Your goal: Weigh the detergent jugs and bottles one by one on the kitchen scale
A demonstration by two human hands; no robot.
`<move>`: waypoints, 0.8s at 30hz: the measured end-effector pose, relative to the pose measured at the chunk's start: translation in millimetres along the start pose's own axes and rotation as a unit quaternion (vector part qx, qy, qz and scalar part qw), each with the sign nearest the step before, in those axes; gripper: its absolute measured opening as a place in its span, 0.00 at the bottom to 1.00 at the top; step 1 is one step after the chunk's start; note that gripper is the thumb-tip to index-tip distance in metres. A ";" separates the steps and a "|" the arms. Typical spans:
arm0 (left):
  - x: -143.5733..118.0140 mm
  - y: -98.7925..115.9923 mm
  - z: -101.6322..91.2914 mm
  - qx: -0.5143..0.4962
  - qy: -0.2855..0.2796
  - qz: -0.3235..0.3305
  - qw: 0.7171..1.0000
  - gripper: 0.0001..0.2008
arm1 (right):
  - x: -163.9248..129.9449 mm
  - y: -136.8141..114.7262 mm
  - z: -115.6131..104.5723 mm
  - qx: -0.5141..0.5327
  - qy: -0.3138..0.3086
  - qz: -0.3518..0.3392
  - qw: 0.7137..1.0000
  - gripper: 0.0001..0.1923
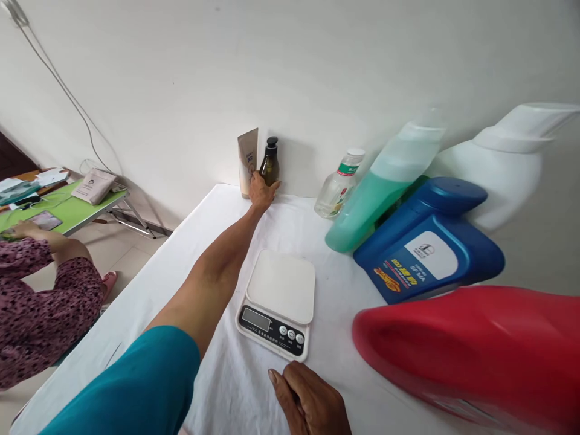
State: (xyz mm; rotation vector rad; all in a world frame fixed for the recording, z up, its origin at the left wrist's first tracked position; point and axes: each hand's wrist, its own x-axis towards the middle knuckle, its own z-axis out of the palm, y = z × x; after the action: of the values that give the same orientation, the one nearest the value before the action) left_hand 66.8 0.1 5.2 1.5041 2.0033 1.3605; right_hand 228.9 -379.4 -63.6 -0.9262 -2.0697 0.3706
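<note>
The left hand (261, 189) wraps its fingers round the dark pump bottle (269, 163) at the desk's (217, 374) far edge; a firm low grip suits it, clear of the tube (248, 158), while the right hand (312, 402) rests loosely curled, holding nothing, by the scale (278, 302).

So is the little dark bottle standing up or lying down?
Standing up. The dark bottle stands with its pump top uppermost against the wall, beside the tan tube, with the left hand at its base.

head view, looking down, table (217, 386) close

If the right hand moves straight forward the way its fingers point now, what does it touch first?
Most likely the scale: the right hand rests flat on the table just below it, fingers pointing at its button edge. Depth is a little unclear.
</note>
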 end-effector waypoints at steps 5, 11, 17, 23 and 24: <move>0.7 -0.3 2.7 0.018 -0.012 -0.011 1.000 0.29 | -1.6 -1.2 -0.5 0.003 0.000 0.004 1.000 0.16; -11.4 13.9 -8.4 0.005 -0.001 0.011 1.000 0.33 | -2.7 -1.4 0.1 -0.001 0.005 0.007 1.000 0.17; -44.3 58.4 -1.9 -0.028 -0.012 0.225 0.974 0.41 | -1.4 -0.7 1.4 -0.009 0.010 0.005 1.000 0.17; -49.3 95.1 46.1 -0.005 -0.246 0.155 0.957 0.46 | -0.7 -1.0 2.7 -0.014 0.021 0.006 1.000 0.17; -48.0 97.2 54.0 -0.003 -0.258 0.147 0.955 0.46 | -1.0 -1.0 3.1 -0.014 0.024 0.007 1.000 0.17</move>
State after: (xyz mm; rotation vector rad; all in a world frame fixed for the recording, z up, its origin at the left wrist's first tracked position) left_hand 181.3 -13.1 42.0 1.9665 1.4944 0.9244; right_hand 226.4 -380.6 -65.6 -0.9586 -2.0297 0.3244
